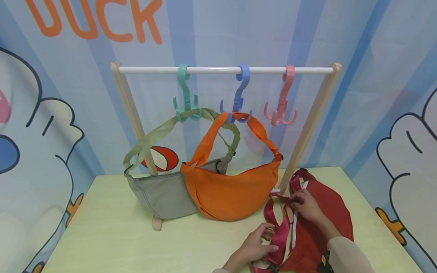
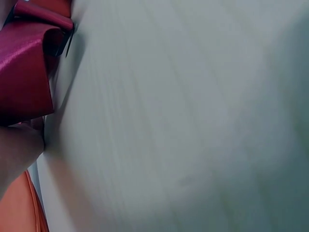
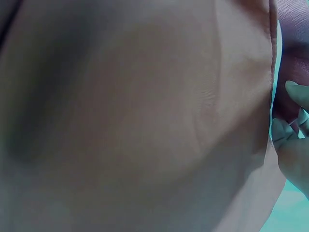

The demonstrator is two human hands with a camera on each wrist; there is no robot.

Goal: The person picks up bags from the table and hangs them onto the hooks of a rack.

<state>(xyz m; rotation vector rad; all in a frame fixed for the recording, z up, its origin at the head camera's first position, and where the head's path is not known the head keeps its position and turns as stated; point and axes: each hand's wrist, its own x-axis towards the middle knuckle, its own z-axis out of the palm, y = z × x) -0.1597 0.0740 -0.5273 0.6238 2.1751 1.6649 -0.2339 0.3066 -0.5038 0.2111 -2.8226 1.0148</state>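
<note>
A dark red shoulder bag (image 1: 332, 212) lies on the table at the right, its crimson strap (image 1: 280, 240) along its left side. My left hand (image 1: 253, 244) holds the wide part of this strap between thumb and curled fingers. Farther back, my right hand (image 1: 308, 206) pinches the strap's upper stretch near the bag's white-edged opening. The left wrist view shows the shiny strap (image 2: 24, 72) folded beside the hand. In the right wrist view, bag fabric (image 3: 159, 106) fills most of the picture and the fingertips (image 3: 297, 94) appear at the right edge.
A rack with a white bar (image 1: 211, 70) carries green (image 1: 185, 91), blue (image 1: 240, 93) and pink (image 1: 282, 98) hooks. A grey-green bag (image 1: 164, 195) hangs from the green hook, an orange bag (image 1: 235, 189) from the blue one, partly overlapping it. The rack's right post (image 1: 310, 125) stands near the red bag.
</note>
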